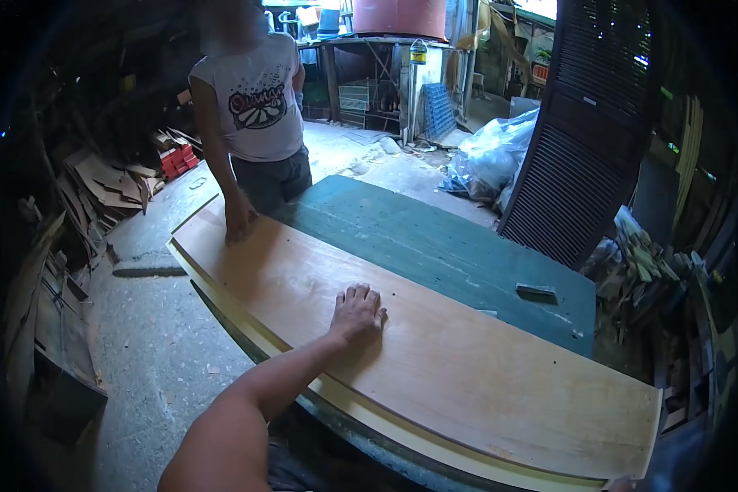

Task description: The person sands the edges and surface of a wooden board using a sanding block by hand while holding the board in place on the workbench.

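Observation:
A long plywood board with small dark holes lies on a shallow wooden frame on the green table. My left hand rests palm down on the middle of the board, fingers apart, holding nothing. At the bottom right edge of the view, a small part of my right hand shows beside the board's near right corner; its fingers are mostly hidden. Across the table, a co-worker's hand touches the board's far left end.
The green table extends behind the board, with a small dark block on it. A co-worker stands at the far left side. A dark louvered door, plastic bags and wood scraps surround the work area.

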Demonstrator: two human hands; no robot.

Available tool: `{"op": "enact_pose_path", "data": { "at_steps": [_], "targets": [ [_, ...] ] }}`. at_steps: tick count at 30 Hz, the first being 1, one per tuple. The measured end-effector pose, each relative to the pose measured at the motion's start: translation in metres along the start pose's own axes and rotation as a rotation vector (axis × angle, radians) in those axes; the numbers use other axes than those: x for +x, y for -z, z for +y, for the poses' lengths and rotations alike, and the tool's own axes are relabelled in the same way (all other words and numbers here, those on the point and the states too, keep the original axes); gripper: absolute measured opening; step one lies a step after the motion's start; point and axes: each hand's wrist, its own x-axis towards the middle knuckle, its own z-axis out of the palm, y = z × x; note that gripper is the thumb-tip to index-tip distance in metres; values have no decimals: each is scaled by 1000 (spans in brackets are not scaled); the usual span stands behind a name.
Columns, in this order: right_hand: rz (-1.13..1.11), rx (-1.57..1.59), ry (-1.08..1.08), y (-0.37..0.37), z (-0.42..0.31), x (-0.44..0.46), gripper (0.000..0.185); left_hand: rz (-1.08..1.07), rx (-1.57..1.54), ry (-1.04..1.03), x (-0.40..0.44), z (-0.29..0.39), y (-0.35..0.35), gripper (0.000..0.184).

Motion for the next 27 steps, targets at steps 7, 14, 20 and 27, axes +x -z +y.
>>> {"op": "enact_pose_path", "data": {
  "at_steps": [7,14,20,27],
  "targets": [
    [4,-13,13,0,-5,0,46,8,10,9,2,1,2,44],
    [1,-7,34,-5,-7,-3,44,48,33,-8,0,-4,-9,44],
    [16,-25,57,-5,47,-12,42,165,-106,-301,25,-64,-65,14],
    [102,162,-315,36,66,-47,51,159,27,-160,17,-35,-32,38]
  ]
}}
